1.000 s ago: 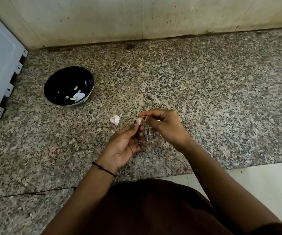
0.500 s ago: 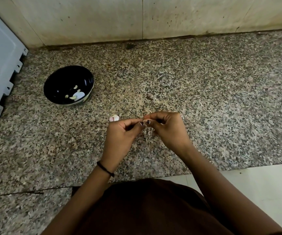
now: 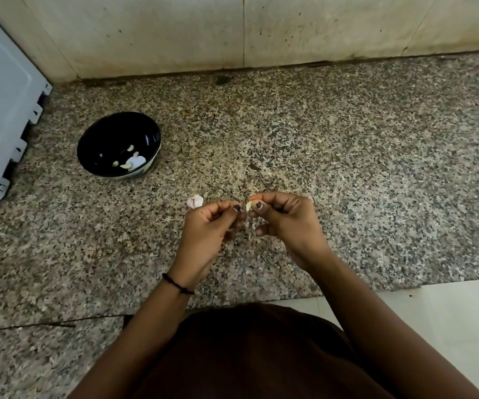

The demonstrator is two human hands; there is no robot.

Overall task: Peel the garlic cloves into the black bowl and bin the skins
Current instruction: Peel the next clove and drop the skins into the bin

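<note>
A pale garlic clove is pinched between the thumb and fingers of my right hand just above the speckled granite counter. My left hand meets it thumb to thumb, fingers curled, fingertips at the clove. Behind my left hand a pinkish unpeeled piece of garlic lies on the counter. The black bowl stands at the back left and holds several peeled cloves and a white scrap. Small bits of skin show below my right fingers.
A white appliance panel leans at the left edge, close to the bowl. A stained tiled wall closes the back of the counter. White floor tile lies beyond the counter's front edge at the lower right.
My left hand has turned from palm-up to knuckles-up and closed in against my right hand. The clove has stayed between both hands' fingertips; the bowl and loose garlic piece have not moved.
</note>
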